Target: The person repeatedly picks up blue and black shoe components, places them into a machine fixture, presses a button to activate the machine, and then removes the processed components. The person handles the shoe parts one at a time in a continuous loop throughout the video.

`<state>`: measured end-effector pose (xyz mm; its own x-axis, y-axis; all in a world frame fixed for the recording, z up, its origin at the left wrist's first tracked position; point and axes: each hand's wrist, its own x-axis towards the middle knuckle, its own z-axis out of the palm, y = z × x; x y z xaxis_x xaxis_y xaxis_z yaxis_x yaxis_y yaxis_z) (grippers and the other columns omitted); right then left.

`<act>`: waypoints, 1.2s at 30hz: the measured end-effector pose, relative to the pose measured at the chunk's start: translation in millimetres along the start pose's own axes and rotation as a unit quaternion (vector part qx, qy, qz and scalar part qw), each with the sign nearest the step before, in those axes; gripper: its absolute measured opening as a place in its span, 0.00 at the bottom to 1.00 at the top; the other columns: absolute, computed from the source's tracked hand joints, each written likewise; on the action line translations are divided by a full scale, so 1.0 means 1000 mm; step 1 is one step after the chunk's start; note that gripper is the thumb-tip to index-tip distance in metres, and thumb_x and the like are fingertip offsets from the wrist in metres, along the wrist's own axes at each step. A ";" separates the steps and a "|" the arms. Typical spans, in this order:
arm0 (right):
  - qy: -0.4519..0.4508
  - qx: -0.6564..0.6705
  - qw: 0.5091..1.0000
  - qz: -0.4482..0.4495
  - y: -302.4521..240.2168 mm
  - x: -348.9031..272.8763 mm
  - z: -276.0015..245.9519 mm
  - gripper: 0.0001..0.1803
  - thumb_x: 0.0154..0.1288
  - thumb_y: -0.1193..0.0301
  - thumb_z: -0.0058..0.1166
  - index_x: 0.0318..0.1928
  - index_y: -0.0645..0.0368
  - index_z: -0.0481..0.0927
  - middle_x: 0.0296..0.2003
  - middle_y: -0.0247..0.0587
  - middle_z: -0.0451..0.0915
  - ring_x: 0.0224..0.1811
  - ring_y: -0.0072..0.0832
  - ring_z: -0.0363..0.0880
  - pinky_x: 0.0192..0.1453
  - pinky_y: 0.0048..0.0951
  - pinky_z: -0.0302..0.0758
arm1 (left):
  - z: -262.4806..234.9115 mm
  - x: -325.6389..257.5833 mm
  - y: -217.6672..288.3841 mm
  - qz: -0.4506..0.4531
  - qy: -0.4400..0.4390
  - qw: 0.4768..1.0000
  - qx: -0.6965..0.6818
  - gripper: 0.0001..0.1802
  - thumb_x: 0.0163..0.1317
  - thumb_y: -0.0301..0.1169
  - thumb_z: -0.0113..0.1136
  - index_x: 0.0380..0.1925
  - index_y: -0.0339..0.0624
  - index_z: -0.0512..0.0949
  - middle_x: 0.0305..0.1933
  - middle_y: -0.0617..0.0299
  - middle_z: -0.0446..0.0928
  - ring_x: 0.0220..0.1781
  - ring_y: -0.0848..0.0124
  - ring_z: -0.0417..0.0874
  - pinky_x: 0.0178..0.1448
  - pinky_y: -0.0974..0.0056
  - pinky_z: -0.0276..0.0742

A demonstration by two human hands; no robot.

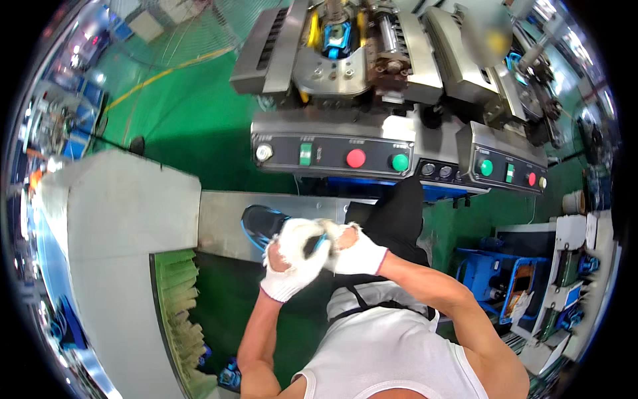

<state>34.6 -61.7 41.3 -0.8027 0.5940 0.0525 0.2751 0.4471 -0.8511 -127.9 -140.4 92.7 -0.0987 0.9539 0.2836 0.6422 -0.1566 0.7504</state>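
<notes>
Both gloved hands met below the control panel (332,157): the left hand (291,258) closed its fingers on a small dark part (312,245) (hard to identify), the right hand (354,251) curled against it, grip unclear.

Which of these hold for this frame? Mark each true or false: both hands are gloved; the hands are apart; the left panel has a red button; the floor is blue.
1. Both hands wear white gloves. True: left hand, right hand.
2. The hands are far apart. False: they meet in front of the chest.
3. The left control panel has a red button. True.
4. The floor is blue. False: it is green.
</notes>
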 end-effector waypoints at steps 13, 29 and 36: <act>0.373 0.734 0.557 0.109 0.051 -0.225 -0.081 0.54 0.54 0.83 0.70 0.81 0.55 0.58 0.63 0.50 0.81 0.48 0.37 0.86 0.44 0.38 0.86 | 0.049 0.398 -0.049 0.052 -0.036 0.937 0.343 0.36 0.69 0.55 0.61 0.65 0.38 0.75 0.64 0.39 0.78 0.66 0.43 0.80 0.70 0.46 0.74; 0.393 0.733 0.555 0.019 0.071 -0.230 -0.091 0.45 0.60 0.78 0.66 0.78 0.64 0.63 0.66 0.58 0.78 0.64 0.56 0.82 0.70 0.60 0.80 | 0.015 0.474 -0.040 0.007 0.032 0.959 0.282 0.39 0.58 0.50 0.73 0.64 0.38 0.75 0.63 0.38 0.80 0.66 0.47 0.81 0.71 0.50 0.75; 0.394 0.622 0.652 0.181 0.048 -0.134 -0.143 0.40 0.58 0.85 0.66 0.72 0.58 0.72 0.53 0.49 0.86 0.48 0.38 0.89 0.50 0.40 0.90 | -0.067 0.224 0.006 -0.026 0.158 0.978 0.135 0.33 0.59 0.25 0.73 0.65 0.33 0.74 0.63 0.48 0.79 0.63 0.59 0.81 0.71 0.57 0.74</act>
<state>231.2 -24.2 68.3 -0.1483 0.8888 -0.4336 -0.6646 -0.4143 -0.6218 -197.0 55.1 200.3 -0.3393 0.8256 0.4509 0.8025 0.0039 0.5966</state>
